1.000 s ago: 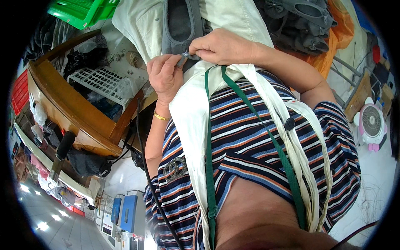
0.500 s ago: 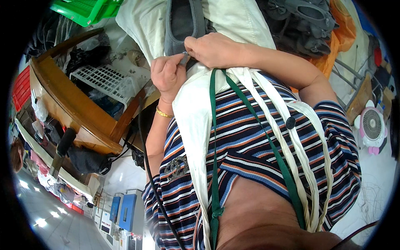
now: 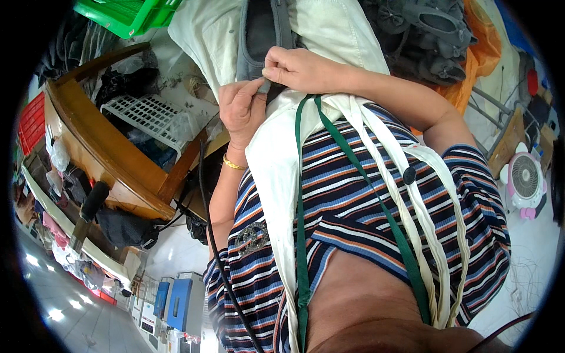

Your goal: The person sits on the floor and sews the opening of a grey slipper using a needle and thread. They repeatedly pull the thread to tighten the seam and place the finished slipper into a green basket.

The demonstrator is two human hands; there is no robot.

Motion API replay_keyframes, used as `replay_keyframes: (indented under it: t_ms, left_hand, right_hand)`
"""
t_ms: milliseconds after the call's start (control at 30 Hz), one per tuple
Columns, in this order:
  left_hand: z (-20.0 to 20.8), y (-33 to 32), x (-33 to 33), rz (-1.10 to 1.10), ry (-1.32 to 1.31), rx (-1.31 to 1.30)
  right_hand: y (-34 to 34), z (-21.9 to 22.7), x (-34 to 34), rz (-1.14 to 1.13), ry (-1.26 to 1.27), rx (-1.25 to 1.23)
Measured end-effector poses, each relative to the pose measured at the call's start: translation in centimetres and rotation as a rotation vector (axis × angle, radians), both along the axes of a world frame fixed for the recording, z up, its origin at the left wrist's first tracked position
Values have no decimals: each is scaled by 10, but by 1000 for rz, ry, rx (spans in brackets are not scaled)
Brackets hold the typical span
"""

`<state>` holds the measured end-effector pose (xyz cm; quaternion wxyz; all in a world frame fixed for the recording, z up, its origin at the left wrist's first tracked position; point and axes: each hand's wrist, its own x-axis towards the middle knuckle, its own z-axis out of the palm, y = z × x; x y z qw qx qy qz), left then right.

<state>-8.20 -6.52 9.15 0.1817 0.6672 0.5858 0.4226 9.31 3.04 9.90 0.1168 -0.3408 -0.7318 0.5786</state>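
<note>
A dark grey flat shoe [image 3: 284, 32] lies on the pale apron [image 3: 329, 32] over my lap, its opening facing up. At the shoe's near end, my left hand [image 3: 241, 112] is closed, with thumb and forefinger pinching its edge. A small grey piece [image 3: 265, 87] shows by those fingertips; whether it is part of the shoe I cannot tell. My right hand [image 3: 300, 70] bends in from the right, fingers curled and pinched close to the left fingertips. Anything small in its pinch is too fine to make out.
Several similar grey shoes [image 3: 435, 35] are heaped on an orange bag [image 3: 485, 41] at the right. A curved wooden table [image 3: 106, 141] stands left, with a white basket [image 3: 147, 120] beside it. There is a green crate [image 3: 126, 17] at upper left and a fan [image 3: 524, 176] at right.
Both hands and the shoe sit slightly further right in the picture. My left hand is a little lower. The pinching fingers stay at the shoe's near end.
</note>
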Motion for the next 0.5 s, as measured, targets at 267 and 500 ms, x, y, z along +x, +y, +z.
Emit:
replay_keyframes:
  t_ms: [267, 500]
  left_hand:
    - [-1, 4, -1, -56, 86, 75]
    - [0, 7, -3, -83, 120, 106]
  right_hand:
    - [14, 13, -2, 92, -60, -159]
    - [11, 4, -12, 52, 24, 298]
